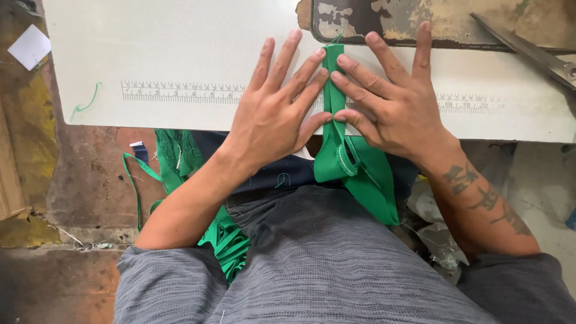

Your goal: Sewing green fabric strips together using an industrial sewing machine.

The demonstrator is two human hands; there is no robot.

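Note:
A folded strip of green fabric (332,90) lies on the white table (180,54) and hangs over its near edge down onto my lap. My left hand (276,111) lies flat with fingers spread, its fingertips pressing the strip's left edge. My right hand (390,102) lies flat on the other side, fingers pressing the strip's right edge. Both hands pinch the fabric flat between them. The hanging part (360,174) shows a stitched edge.
A printed ruler scale (180,93) runs along the table top. A worn metal plate (432,21) sits at the far edge, with large scissors (528,51) at the right. More green fabric strips (180,156) hang by my left knee above a dirty floor.

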